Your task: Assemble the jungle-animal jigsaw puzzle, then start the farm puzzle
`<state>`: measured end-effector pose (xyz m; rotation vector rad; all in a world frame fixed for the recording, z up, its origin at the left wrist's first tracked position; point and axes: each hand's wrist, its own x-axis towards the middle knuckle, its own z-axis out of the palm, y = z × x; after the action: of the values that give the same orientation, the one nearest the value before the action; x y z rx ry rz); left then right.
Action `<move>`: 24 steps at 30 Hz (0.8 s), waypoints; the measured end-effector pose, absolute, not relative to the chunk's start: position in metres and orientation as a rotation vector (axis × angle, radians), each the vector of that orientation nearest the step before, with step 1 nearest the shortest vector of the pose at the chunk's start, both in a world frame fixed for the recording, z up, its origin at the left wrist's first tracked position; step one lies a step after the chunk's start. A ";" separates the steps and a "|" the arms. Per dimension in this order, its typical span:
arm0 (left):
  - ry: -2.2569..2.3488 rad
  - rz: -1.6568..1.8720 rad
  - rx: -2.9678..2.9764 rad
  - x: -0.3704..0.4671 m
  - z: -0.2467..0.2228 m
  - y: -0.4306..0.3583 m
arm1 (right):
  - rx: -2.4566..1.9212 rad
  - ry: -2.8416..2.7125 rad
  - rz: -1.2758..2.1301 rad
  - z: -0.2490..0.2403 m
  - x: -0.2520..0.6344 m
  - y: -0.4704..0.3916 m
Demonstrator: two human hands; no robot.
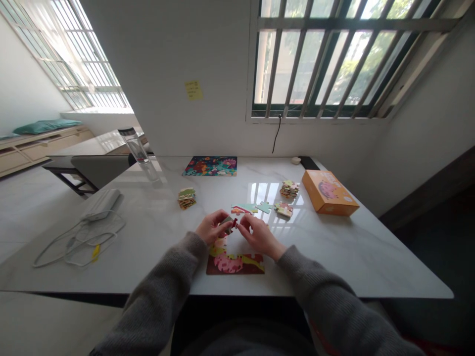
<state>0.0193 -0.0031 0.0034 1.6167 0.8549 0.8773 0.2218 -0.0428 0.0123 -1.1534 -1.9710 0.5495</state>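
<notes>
Mid-frame, my left hand (214,227) pinches a jigsaw piece (230,228); right hand (257,234), I can't tell; a slack grip could drop it.

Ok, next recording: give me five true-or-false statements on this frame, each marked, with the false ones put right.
1. The left hand holds a puzzle piece. True.
2. The right hand rests on the orange box. False: its fingers are at the held piece, close to the left hand; the orange box stands farther right.
3. A partly joined puzzle lies near the front edge of the table. True.
4. The yellow note is stuck on the window. False: the yellow note is on the wall, left of the window.
5. A stack of pieces stands to the left of both hands. True.
</notes>
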 end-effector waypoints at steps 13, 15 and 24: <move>0.986 1.136 2.468 0.017 0.006 -0.007 | -1.082 -1.610 0.975 0.001 0.228 -0.028; 0.985 1.108 2.504 0.017 0.004 -0.007 | -1.095 -1.621 0.959 0.000 0.227 -0.029; 1.233 1.079 2.516 -0.007 0.001 0.020 | -1.178 -1.695 0.733 0.003 0.230 -0.036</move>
<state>-0.0067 0.0202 0.0013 2.5158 1.2335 1.0788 0.2302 -0.0363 0.0031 -1.1782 -1.6953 0.7332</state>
